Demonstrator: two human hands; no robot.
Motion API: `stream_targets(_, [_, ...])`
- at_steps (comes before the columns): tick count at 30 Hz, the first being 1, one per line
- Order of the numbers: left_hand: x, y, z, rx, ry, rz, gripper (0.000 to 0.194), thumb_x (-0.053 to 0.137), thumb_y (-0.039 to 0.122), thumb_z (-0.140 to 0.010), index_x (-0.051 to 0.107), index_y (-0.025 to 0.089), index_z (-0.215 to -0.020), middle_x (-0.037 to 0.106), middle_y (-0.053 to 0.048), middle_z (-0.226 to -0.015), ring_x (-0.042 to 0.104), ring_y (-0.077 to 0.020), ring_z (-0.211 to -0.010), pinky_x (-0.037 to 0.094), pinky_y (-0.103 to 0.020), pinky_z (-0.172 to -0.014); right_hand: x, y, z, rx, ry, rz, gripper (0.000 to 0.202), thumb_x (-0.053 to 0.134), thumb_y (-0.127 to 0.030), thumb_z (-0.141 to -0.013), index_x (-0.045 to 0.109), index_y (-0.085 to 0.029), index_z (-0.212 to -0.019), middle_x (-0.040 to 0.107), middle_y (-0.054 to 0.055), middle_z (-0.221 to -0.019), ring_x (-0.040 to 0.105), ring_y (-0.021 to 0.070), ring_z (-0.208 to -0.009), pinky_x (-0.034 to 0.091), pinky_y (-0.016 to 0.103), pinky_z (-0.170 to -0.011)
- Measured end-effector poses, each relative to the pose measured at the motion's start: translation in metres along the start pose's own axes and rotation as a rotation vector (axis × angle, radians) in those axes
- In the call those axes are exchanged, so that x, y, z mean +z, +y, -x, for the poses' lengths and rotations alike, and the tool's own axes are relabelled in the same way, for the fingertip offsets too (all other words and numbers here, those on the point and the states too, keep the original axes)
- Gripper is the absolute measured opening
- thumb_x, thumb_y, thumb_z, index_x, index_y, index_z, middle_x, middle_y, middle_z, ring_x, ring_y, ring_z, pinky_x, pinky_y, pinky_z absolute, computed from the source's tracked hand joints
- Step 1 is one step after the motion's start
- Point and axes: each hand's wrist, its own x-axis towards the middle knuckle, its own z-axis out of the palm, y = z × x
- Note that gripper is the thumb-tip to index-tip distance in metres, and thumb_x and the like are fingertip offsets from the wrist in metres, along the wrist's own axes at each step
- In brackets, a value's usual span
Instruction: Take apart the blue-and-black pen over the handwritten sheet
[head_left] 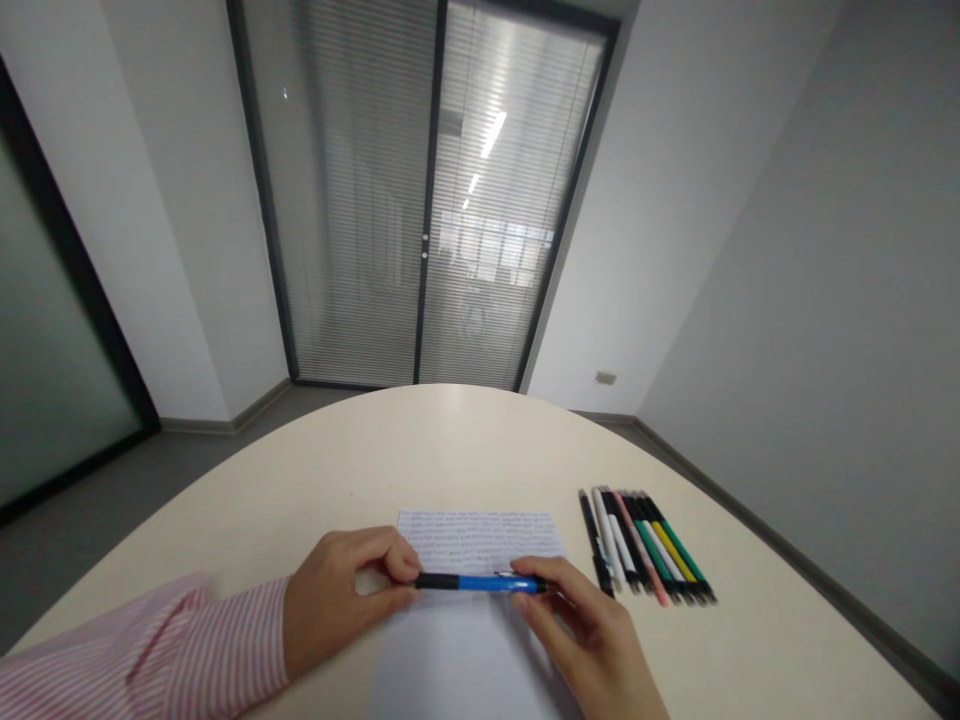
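Both hands grip one blue pen (480, 582) over the paper (480, 545): left hand (337, 600) pinches the black end, right hand (585, 630) the clip end. Paper's top is written, bottom blank. Other pens (645, 548) lie right of it.

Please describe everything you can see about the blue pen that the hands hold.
The blue pen is slim, plastic-looking, with a black section at its left end and a blue barrel. It lies level above the sheet of paper, pinched at its ends by the left hand and right hand.
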Motion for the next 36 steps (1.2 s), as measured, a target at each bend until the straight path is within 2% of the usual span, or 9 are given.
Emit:
stream_targets(3, [-0.001, 0.0, 0.0, 0.039, -0.031, -0.023, 0.018, 0.065, 0.017, -0.075, 0.056, 0.018, -0.059, 0.069, 0.0, -0.072, 0.065, -0.0134, -0.068, 0.047, -0.022, -0.068, -0.001, -0.001, -0.002, -0.023, -0.046, 0.031, 0.02, 0.066, -0.03, -0.084, 0.073, -0.025, -0.102, 0.075, 0.004, -0.097, 0.069, 0.0209, -0.091, 0.055, 0.028, -0.081])
stream_targets(6, [-0.003, 0.002, -0.001, 0.049, -0.029, -0.03, 0.017, 0.065, 0.018, -0.075, 0.057, 0.018, -0.06, 0.069, 0.0, -0.071, 0.065, -0.0143, -0.069, 0.047, -0.024, -0.068, -0.001, -0.002, -0.003, -0.006, -0.059, 0.002, 0.02, 0.066, -0.031, -0.084, 0.074, -0.025, -0.101, 0.075, 0.005, -0.097, 0.069, 0.022, -0.092, 0.055, 0.03, -0.083])
stream_targets(11, [0.0, 0.004, 0.002, 0.04, -0.031, -0.015, 0.014, 0.066, 0.018, -0.075, 0.06, 0.018, -0.063, 0.068, 0.001, -0.07, 0.065, -0.0138, -0.069, 0.048, -0.022, -0.068, -0.001, -0.006, -0.002, 0.007, -0.082, -0.039, 0.02, 0.069, -0.034, -0.081, 0.075, -0.025, -0.097, 0.076, 0.005, -0.095, 0.069, 0.0223, -0.09, 0.055, 0.03, -0.08])
stream_targets(15, [0.002, 0.01, 0.004, -0.003, 0.008, -0.055, 0.002, 0.067, 0.017, -0.074, 0.068, 0.02, -0.073, 0.071, 0.003, -0.071, 0.066, -0.0125, -0.067, 0.048, -0.02, -0.068, 0.0, -0.007, -0.005, 0.068, -0.025, -0.092, 0.019, 0.071, -0.035, -0.078, 0.077, -0.025, -0.093, 0.076, 0.004, -0.092, 0.068, 0.0211, -0.084, 0.054, 0.027, -0.074])
stream_targets(20, [0.0, 0.014, 0.002, -0.117, 0.074, -0.013, 0.007, 0.066, 0.02, -0.076, 0.072, 0.021, -0.079, 0.075, 0.003, -0.075, 0.07, -0.0136, -0.069, 0.052, -0.019, -0.07, 0.0, -0.001, -0.006, 0.135, -0.015, -0.127, 0.02, 0.07, -0.036, -0.078, 0.075, -0.025, -0.094, 0.075, 0.004, -0.094, 0.067, 0.0212, -0.085, 0.053, 0.026, -0.074])
stream_targets(28, [0.0, 0.011, 0.006, -0.059, 0.057, -0.042, 0.008, 0.065, 0.023, -0.078, 0.072, 0.02, -0.079, 0.074, 0.002, -0.071, 0.068, -0.0136, -0.066, 0.05, -0.019, -0.067, -0.001, 0.001, -0.001, 0.115, -0.053, -0.076, 0.021, 0.069, -0.038, -0.08, 0.074, -0.023, -0.096, 0.074, 0.004, -0.089, 0.066, 0.0213, -0.081, 0.052, 0.028, -0.072])
stream_targets(32, [0.0, 0.009, 0.007, -0.037, 0.041, -0.07, 0.01, 0.062, 0.026, -0.081, 0.069, 0.02, -0.08, 0.072, 0.003, -0.071, 0.067, -0.0128, -0.065, 0.047, -0.02, -0.066, 0.0, 0.004, -0.002, 0.121, -0.052, -0.084, 0.022, 0.07, -0.037, -0.079, 0.075, -0.024, -0.095, 0.075, 0.005, -0.094, 0.066, 0.0217, -0.083, 0.052, 0.028, -0.074])
stream_targets(36, [0.002, 0.007, 0.008, -0.025, -0.024, -0.1, 0.021, 0.053, 0.029, -0.087, 0.065, 0.019, -0.073, 0.067, 0.004, -0.064, 0.063, -0.0105, -0.06, 0.043, -0.018, -0.061, 0.002, 0.005, -0.001, 0.103, -0.08, -0.1, 0.018, 0.071, -0.035, -0.079, 0.076, -0.026, -0.093, 0.075, 0.004, -0.093, 0.066, 0.0217, -0.086, 0.05, 0.027, -0.076])
